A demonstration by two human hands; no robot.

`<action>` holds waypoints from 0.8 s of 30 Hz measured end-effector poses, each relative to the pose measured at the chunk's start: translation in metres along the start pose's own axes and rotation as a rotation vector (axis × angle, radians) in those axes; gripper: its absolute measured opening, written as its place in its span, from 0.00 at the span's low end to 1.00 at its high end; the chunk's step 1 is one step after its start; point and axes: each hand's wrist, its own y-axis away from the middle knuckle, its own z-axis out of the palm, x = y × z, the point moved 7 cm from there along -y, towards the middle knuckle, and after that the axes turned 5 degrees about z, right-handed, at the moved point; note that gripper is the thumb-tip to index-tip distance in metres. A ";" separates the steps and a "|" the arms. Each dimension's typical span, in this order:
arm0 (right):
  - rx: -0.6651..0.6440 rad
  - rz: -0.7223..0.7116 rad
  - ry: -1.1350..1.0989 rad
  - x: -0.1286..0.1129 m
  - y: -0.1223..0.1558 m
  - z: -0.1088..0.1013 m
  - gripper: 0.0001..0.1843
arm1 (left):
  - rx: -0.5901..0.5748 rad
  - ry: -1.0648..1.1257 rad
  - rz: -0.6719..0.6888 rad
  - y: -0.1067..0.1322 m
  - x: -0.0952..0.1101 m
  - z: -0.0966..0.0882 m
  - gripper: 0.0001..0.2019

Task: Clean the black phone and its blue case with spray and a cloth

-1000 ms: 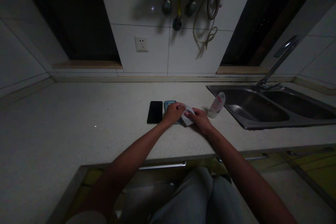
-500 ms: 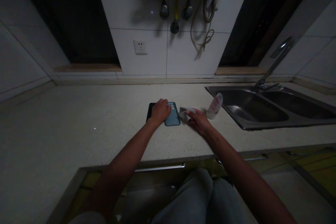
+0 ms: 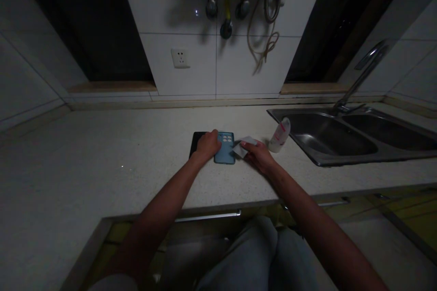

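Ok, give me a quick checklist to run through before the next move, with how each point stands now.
1. Pale sheet held: ok, pinched between the right hand's thumb and fingers.
2. Blue phone case lying on the counter: ok.
3. Black phone uncovered: not ok, the left hand lies over part of it.
4. Left hand gripping the case: cannot tell; its fingers are at the case's left edge.
5. Sheet touching the case: cannot tell; they meet in this view.
6. Translucent container out of both hands: ok, it stands near the sink.

No lettering, labels or numbers are readable.
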 end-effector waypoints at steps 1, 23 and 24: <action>-0.001 -0.004 -0.007 0.000 0.000 0.000 0.23 | 0.021 0.059 -0.009 -0.001 0.000 -0.001 0.18; 0.061 -0.091 -0.207 -0.013 0.003 -0.006 0.14 | -0.304 2.059 -0.518 0.015 0.042 0.054 0.10; 0.083 -0.103 -0.215 -0.014 0.004 -0.008 0.13 | -0.311 2.071 -0.524 0.016 0.042 0.053 0.11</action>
